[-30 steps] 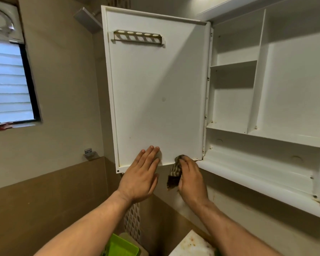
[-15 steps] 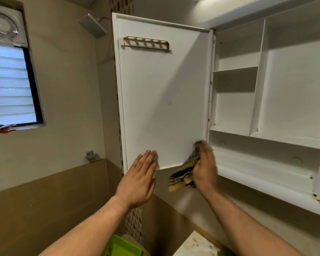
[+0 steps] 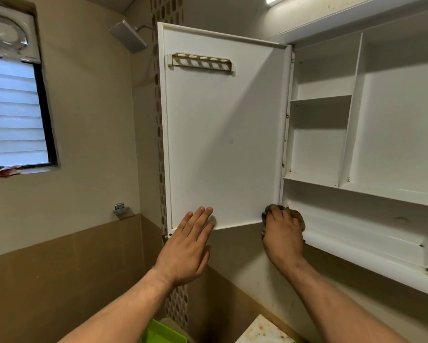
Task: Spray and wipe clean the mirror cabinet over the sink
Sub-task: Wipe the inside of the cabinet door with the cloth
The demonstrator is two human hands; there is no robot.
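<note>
The white cabinet [image 3: 371,233] hangs open on the wall, its shelves bare. Its door [image 3: 223,134] swings out to the left, showing the white inner side with a slotted holder [image 3: 200,62] near the top. My left hand [image 3: 187,246] lies flat with straight fingers against the door's lower edge. My right hand [image 3: 283,233] grips a dark striped cloth [image 3: 298,216] and presses it at the cabinet's bottom left corner, by the hinge side. Most of the cloth is hidden under the hand. The mirror face is not visible.
A shower head [image 3: 129,37] juts out at the upper left behind the door. A louvred window [image 3: 12,115] and a vent fan [image 3: 6,30] are on the left wall. A green basket [image 3: 162,332] and a white stained surface [image 3: 262,330] lie below.
My right hand has carried the cloth from under the door's bottom edge rightward and up to the cabinet's lower left corner. My left hand stays on the door.
</note>
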